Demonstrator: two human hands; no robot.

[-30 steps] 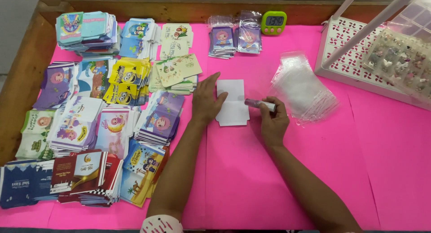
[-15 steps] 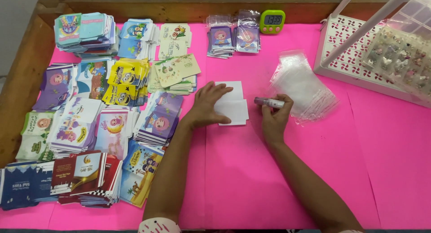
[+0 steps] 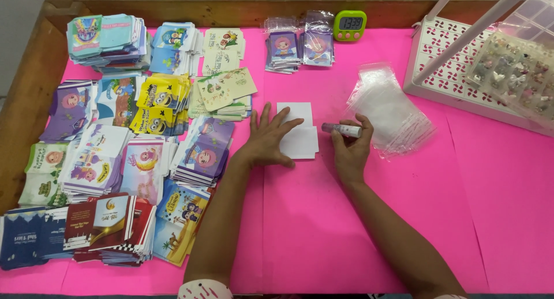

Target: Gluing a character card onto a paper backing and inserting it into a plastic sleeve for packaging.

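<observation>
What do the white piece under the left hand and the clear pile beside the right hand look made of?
The white piece looks like matte paper or thin card: flat, opaque, creased. The clear pile looks like thin glossy plastic bags: see-through, crinkled, catching light.

We've got a pink tabletop (image 3: 358,230) covered in card stacks (image 3: 115,155), clear bags (image 3: 392,111), white card (image 3: 300,132), green timer (image 3: 350,25) and white rack (image 3: 461,74).
</observation>
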